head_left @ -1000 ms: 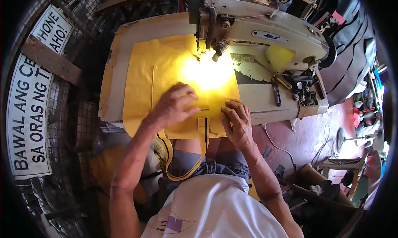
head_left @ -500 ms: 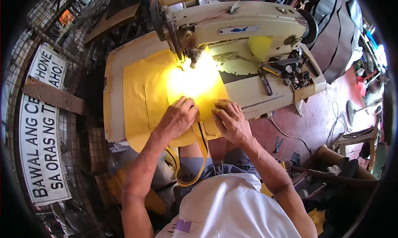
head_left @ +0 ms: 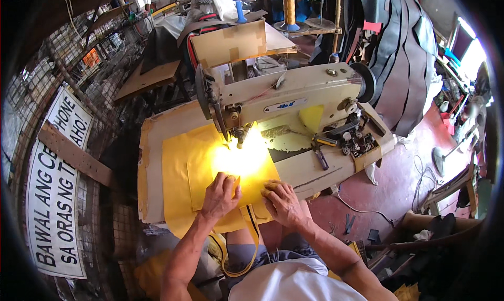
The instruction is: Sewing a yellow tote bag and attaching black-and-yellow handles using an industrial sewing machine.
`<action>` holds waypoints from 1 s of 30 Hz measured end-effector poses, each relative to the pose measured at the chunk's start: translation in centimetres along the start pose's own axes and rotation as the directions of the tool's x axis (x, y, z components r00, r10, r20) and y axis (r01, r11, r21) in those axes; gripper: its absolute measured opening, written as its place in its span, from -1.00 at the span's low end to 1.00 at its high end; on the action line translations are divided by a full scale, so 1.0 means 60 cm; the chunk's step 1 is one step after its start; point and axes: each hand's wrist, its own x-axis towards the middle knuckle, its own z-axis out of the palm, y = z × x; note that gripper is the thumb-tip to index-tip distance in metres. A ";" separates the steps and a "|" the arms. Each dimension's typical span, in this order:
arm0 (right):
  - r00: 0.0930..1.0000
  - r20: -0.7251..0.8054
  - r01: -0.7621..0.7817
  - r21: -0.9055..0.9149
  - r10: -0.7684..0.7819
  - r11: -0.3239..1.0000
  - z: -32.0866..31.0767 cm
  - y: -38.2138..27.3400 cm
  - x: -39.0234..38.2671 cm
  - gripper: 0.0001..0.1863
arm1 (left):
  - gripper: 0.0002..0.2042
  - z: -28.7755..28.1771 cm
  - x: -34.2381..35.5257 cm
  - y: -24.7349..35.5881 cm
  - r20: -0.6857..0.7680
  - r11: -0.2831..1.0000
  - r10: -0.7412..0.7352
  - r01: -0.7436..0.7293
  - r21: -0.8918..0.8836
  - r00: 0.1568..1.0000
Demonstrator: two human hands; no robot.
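Yellow sheet material [head_left: 177, 170] lies beneath both hands near the middle of the frame: the left hand [head_left: 216, 197] has its fingers curled together beside a small raised edge, though whether they pinch it I cannot tell, and the right hand [head_left: 286, 204] bends its fingers over the sheet's lower right edge, their grip likewise unclear. Between the hands, a yellow strap [head_left: 254, 234] with a dark stripe hangs in a loop over the lap. Just above the fingers, strong glare washes out the sheet below the sewing machine [head_left: 315, 93], whose long pale body blocks part of the view behind it. Its worktop [head_left: 150, 170] shows at the sheet's left; right of centre it carries a yellow-and-black cutter [head_left: 326, 141], a dark-handled tool [head_left: 321, 160] and a box of small metal parts [head_left: 358, 149], with a yellow scrap [head_left: 312, 117] against the machine. Farther out, an orange thread spool [head_left: 289, 11] stands at the top, dark strips [head_left: 407, 75] hang at the upper right, and a cable [head_left: 367, 210] crosses the reddish floor [head_left: 367, 193] at the right. Along the left, a wooden board [head_left: 76, 153] crosses a white sign [head_left: 55, 196], covering some of it.
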 end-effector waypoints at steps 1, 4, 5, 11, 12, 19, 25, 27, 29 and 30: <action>1.000 -0.026 0.002 -0.009 -0.003 1.000 0.000 -0.001 -0.001 -0.80 | -0.74 -0.001 0.003 0.000 0.000 1.000 0.015 -0.015 -0.004 1.000; 0.999 0.044 -0.007 -0.022 0.008 1.000 -0.003 0.000 -0.002 -0.78 | -0.69 -0.022 0.015 -0.007 0.001 1.000 0.000 0.000 0.011 1.000; 1.000 -0.016 0.018 -0.013 -0.018 1.000 -0.006 0.002 0.000 -0.78 | -0.69 -0.030 0.019 -0.008 0.024 1.000 0.006 -0.006 -0.005 1.000; 0.984 0.150 0.098 0.016 -0.099 0.995 -0.013 0.038 0.072 -0.80 | -0.82 -0.097 0.039 -0.031 -0.088 0.864 -0.426 0.376 -0.334 0.900; 0.986 0.131 0.091 0.067 -0.099 0.994 -0.011 0.045 0.094 -0.77 | -0.82 -0.107 0.041 -0.033 -0.055 0.855 -0.447 0.409 -0.319 0.893; 0.981 0.194 -0.063 0.246 0.015 0.967 0.051 0.073 0.214 -0.80 | -0.79 -0.133 0.057 -0.045 0.123 0.845 -0.397 0.414 -0.338 0.910; 0.910 0.404 -0.129 0.064 0.092 0.990 0.131 0.126 0.229 -0.67 | -0.81 -0.121 0.048 -0.051 0.017 0.914 -0.319 0.312 -0.260 0.948; 0.942 0.323 0.009 0.234 -0.087 0.972 0.155 0.145 0.232 -0.68 | -0.81 -0.117 0.043 -0.054 -0.003 0.919 -0.306 0.294 -0.261 0.952; 0.956 0.252 0.083 0.258 -0.150 0.962 0.169 0.157 0.235 -0.71 | -0.78 -0.113 0.039 -0.056 -0.023 0.890 -0.339 0.312 -0.333 0.941; 0.951 0.225 0.140 0.292 -0.211 0.946 0.173 0.159 0.236 -0.72 | -0.78 -0.112 0.037 -0.058 -0.022 0.897 -0.315 0.290 -0.335 0.949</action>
